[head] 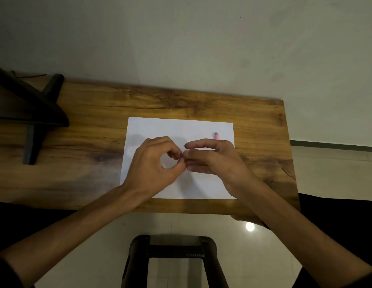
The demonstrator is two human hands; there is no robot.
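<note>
A white sheet of paper [160, 127] lies flat on the wooden table [98, 104]. Both hands hover over its middle with their fingertips meeting. My right hand [214, 159] holds a pink pen [216, 136], whose dark-tipped end pokes out behind the hand. Most of the pen is hidden by the fingers. My left hand [158, 161] has its fingers curled, and thumb and forefinger pinch at the pen's other end, which the fingers cover.
A dark monitor on a black stand [33, 113] occupies the table's left part. A black stool frame [172, 254] stands on the tiled floor under the table's near edge. A pale wall rises behind the table, whose right edge lies close to my right forearm.
</note>
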